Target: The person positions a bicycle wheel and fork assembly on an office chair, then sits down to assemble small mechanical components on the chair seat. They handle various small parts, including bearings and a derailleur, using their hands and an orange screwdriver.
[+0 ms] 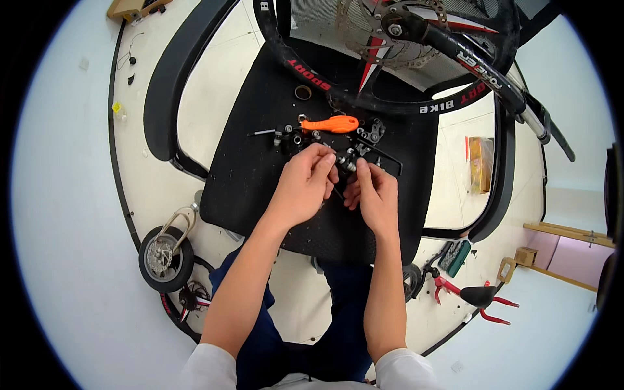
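Above a black chair seat [240,195], my two hands meet over a small black-and-silver metal part [348,160]. My left hand [305,181] is closed, its thumb and forefinger pinching at the part's left side. From the right, my right hand [376,198] grips it between thumb and curled fingers. The exact kind of part is too small to tell. Just beyond lies a screwdriver with an orange handle [331,124], its shaft pointing left. Around it are scattered small metal fittings [286,135], a black hex key [390,155] and a dark ring [303,93].
A bicycle wheel with a black rim [390,104], disc rotor and fork leg [481,68] rests over the seat's far side. Armrests [166,84] flank the seat. On the floor are a small tyred wheel [166,259], a red frame piece [448,284] and a green case [457,257].
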A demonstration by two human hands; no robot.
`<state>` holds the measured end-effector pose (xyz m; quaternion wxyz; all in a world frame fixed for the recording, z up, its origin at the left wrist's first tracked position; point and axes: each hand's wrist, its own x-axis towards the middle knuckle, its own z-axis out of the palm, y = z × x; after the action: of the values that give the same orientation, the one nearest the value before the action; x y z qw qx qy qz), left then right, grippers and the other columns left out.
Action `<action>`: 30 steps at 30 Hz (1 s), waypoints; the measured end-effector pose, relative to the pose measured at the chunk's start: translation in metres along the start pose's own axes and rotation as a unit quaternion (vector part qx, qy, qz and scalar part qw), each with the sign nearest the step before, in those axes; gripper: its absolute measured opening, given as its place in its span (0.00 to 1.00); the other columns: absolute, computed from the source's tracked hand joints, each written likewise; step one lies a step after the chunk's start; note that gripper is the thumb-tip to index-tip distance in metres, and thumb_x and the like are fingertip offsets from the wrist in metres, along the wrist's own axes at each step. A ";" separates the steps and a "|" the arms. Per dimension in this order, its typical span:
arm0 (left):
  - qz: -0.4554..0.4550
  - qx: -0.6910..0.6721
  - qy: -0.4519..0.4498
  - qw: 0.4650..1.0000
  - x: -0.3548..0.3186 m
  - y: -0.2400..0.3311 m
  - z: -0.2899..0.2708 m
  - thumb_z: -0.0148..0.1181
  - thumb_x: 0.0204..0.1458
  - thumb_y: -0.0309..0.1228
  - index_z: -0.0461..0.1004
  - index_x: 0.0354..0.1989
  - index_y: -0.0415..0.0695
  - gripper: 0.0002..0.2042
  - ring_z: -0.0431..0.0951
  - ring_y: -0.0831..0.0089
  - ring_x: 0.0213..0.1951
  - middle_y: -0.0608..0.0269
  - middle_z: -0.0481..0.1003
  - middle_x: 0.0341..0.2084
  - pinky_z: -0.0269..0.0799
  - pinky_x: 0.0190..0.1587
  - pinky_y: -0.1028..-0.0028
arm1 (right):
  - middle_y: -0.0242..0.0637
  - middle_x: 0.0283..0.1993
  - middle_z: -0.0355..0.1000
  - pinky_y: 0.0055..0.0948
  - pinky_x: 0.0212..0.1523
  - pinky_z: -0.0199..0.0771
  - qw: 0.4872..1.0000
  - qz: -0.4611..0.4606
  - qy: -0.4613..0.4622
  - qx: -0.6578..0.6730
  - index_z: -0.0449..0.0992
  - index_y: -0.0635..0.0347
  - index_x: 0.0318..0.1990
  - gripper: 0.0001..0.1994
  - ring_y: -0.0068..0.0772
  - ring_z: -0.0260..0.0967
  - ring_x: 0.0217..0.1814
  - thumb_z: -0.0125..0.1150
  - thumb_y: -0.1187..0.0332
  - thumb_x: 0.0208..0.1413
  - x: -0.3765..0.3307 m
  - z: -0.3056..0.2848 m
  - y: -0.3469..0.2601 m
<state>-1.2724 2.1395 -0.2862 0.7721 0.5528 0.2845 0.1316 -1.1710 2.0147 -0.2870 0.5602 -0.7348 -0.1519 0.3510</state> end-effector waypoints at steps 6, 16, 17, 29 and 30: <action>0.010 0.004 0.001 1.000 0.001 -0.005 0.002 0.45 0.65 0.28 0.68 0.43 0.35 0.08 0.67 0.83 0.20 0.66 0.69 0.23 0.62 0.23 0.82 | 0.34 0.21 0.72 0.19 0.20 0.70 0.999 -0.012 -0.033 -0.003 0.76 0.70 0.34 0.16 0.20 0.70 0.19 0.52 0.63 0.66 -0.004 0.008 -0.003; -0.126 0.005 -0.009 0.992 -0.005 0.016 -0.003 0.45 0.66 0.34 0.68 0.49 0.38 0.13 0.68 0.77 0.11 0.62 0.71 0.17 0.62 0.14 0.77 | 0.37 0.31 0.77 0.21 0.36 0.77 0.989 -0.138 0.031 -0.047 0.75 0.69 0.39 0.06 0.23 0.77 0.33 0.63 0.81 0.53 -0.004 0.007 0.003; -0.122 -0.028 -0.022 0.992 -0.005 0.020 -0.005 0.44 0.66 0.35 0.68 0.50 0.38 0.13 0.68 0.76 0.11 0.62 0.71 0.17 0.63 0.14 0.77 | 0.37 0.31 0.77 0.21 0.36 0.76 0.991 -0.123 0.038 -0.028 0.75 0.69 0.39 0.07 0.23 0.77 0.33 0.63 0.81 0.53 -0.001 0.007 -0.001; 0.156 0.226 0.043 0.961 -0.016 0.006 -0.002 0.62 0.55 0.26 0.78 0.40 0.35 0.08 0.71 0.83 0.28 0.61 0.75 0.30 0.69 0.30 0.80 | 0.34 0.29 0.74 0.20 0.31 0.72 0.993 -0.113 -0.013 0.040 0.75 0.71 0.40 0.05 0.20 0.72 0.28 0.60 0.76 0.60 -0.003 -0.004 0.000; 0.127 0.200 0.039 0.971 -0.016 0.008 -0.003 0.63 0.55 0.28 0.78 0.37 0.35 0.08 0.69 0.84 0.27 0.62 0.73 0.26 0.67 0.29 0.80 | 0.34 0.29 0.74 0.19 0.31 0.72 0.993 -0.112 -0.025 0.038 0.74 0.71 0.40 0.05 0.20 0.72 0.28 0.60 0.76 0.60 -0.008 -0.003 0.000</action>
<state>-1.2862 2.1365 -0.2752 0.6111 0.7221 0.2627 0.1901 -1.1744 2.0076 -0.2843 0.6198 -0.6820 -0.2341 0.3097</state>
